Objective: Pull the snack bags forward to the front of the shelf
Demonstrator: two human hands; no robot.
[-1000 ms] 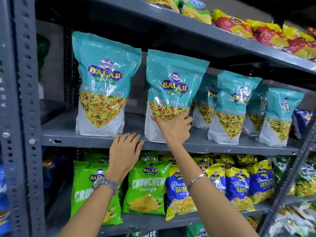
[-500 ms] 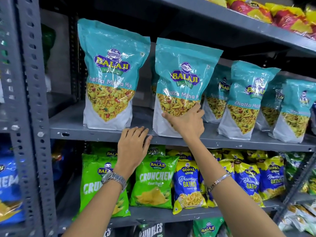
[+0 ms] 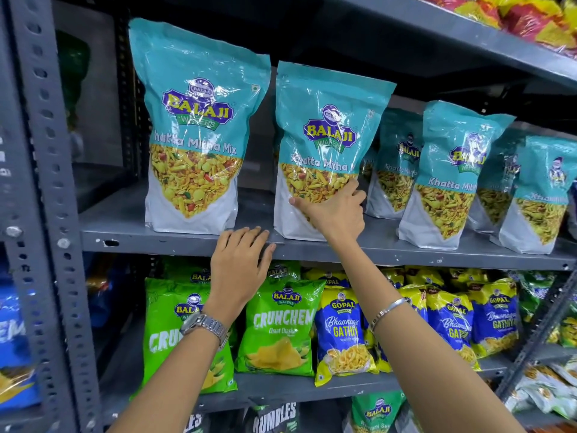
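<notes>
Right hand (image 3: 332,210) grips a teal snack bag (image 3: 327,145) at the shelf (image 3: 175,242) edge (left hand (image 3: 240,264) spread flat below); bags farther right likely come next.

We saw bare shelf (image 3: 125,220) left of the first bag (image 3: 196,126), a hand-wide gap before the second bag (image 3: 327,145), crowded bags (image 3: 452,170) blocking the right.
</notes>
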